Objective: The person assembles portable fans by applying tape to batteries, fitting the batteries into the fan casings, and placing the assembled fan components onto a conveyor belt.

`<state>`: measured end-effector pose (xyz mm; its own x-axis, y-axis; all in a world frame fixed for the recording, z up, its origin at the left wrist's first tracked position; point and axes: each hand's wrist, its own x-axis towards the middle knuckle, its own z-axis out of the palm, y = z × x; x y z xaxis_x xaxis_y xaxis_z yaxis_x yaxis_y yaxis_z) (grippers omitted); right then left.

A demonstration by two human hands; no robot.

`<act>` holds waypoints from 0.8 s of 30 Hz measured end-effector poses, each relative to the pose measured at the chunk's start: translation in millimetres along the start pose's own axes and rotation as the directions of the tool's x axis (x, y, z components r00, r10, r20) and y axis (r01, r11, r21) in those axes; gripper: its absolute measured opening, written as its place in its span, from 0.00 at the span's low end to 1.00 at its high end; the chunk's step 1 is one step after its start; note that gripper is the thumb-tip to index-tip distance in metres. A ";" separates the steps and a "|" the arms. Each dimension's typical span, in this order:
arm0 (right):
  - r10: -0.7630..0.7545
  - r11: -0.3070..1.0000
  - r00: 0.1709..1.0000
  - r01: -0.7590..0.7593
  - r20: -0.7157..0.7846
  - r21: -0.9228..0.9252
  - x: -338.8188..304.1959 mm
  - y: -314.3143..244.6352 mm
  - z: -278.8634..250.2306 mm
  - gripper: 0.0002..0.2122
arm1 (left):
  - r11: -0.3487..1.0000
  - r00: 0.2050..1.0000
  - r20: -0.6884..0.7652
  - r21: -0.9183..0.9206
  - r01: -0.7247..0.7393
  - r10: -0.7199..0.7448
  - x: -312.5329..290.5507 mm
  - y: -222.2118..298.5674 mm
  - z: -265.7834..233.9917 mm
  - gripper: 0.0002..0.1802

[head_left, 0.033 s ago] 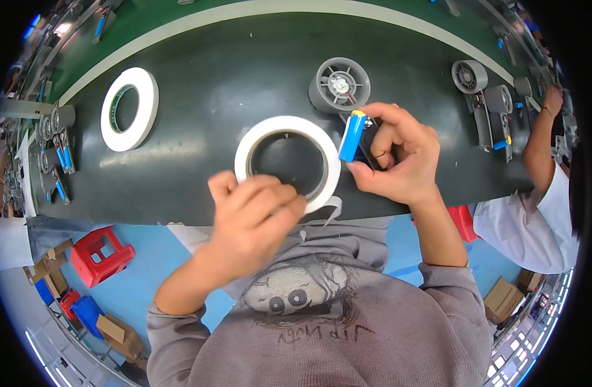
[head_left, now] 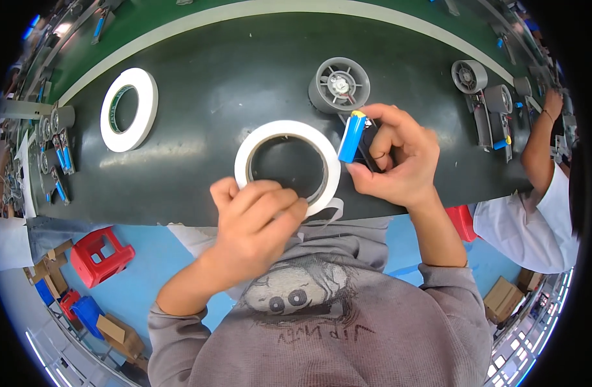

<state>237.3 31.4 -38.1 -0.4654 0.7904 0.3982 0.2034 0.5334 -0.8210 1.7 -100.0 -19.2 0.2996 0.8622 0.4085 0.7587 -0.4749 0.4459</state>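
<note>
I read the layout through the head view as one gap: the blue cylinder sits just right of the white tape roll, its lower end very near the roll's right rim, if not meeting it; from this angle I cannot tell which. The right hand has the cylinder, pinched near its two ends, forefinger at the yellow-capped top and thumb at the bottom, with the other fingers curled in toward the palm. Its long axis runs steeply, leaning a little so that the top tips to the right and away from the wearer, roughly alongside the roll's right edge rather than pointing at its middle. Behind the cylinder I see a dark strip running up toward the grey fan unit, which stands just beyond the right hand on the dark table. The left hand comes from the lower left with its fingers bent over the roll's near rim and closed on it; its thumb is mostly hidden, so I cannot say what that presses against. A loose tape tail curls off the roll's lower right side, between the two hands. By my judgement the left hand is nearer to that tail, while the cylinder lies up and to the right of its fingertips.
</note>
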 end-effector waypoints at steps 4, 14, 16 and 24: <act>0.033 0.999 0.999 -0.033 0.012 0.019 -5.4 -2.0 1.0 0.29 | 0.999 0.998 -0.054 0.007 0.033 -0.032 -13.7 12.2 0.9 0.17; 0.183 0.931 0.983 -0.162 -0.034 0.328 -4.6 0.8 -0.8 0.29 | 0.978 0.979 -0.061 -0.062 -0.199 0.195 -33.0 16.5 -5.8 0.10; 0.156 0.880 0.988 -0.144 0.010 0.454 -6.8 0.8 -6.0 0.28 | 0.997 0.996 -0.057 0.013 -0.073 0.073 -29.7 4.0 -12.2 0.12; 0.211 0.844 0.954 -0.287 0.212 0.452 -10.3 -11.9 -16.4 0.28 | 0.994 0.965 -0.244 0.030 0.104 -0.094 86.7 -33.6 -2.6 0.22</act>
<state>253.8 21.9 -25.8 -0.5837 0.8031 0.1199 -0.0841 0.0870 -0.9926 0.6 -9.7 3.4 0.0767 0.8337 0.5469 0.8030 -0.3768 0.4618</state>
